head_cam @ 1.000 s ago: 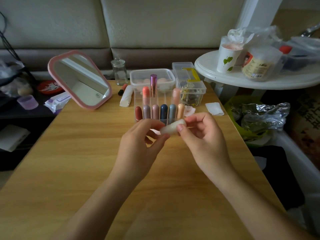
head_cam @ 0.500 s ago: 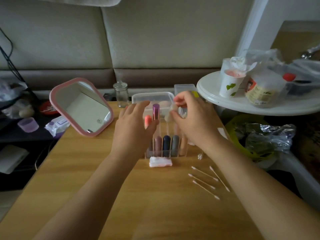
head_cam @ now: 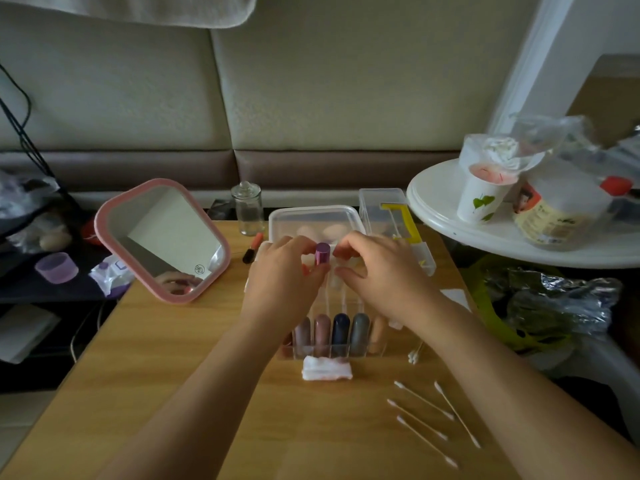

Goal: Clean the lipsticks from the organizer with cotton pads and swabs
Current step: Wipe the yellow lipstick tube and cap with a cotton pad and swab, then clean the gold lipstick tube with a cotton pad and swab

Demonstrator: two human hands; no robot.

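Note:
A clear acrylic organizer [head_cam: 332, 351] stands mid-table, its front row filled with several capped lipsticks [head_cam: 341, 329] in mauve, navy and grey. Both of my hands reach over its back row. My left hand [head_cam: 280, 282] curls thumb and forefinger round a tall metallic purple lipstick [head_cam: 322, 252]. My right hand [head_cam: 388, 282] pinches a pale lipstick that its fingers mostly hide, low among the back slots. A used cotton pad [head_cam: 326, 368] lies in front of the organizer. Several cotton swabs [head_cam: 424, 419] lie to the right.
A pink-framed mirror [head_cam: 162, 237] leans at the left. Behind the organizer are a glass jar [head_cam: 247, 207], a loose orange lipstick [head_cam: 252, 247] and two clear plastic boxes [head_cam: 313, 220]. A white round side table [head_cam: 485, 237] with a paper cup [head_cam: 483, 195] crowds the right edge.
My hands went from near my body, holding the pale lipstick, out to the organizer's back row. The right hand has lowered the pale lipstick there and the left hand has closed round the purple one.

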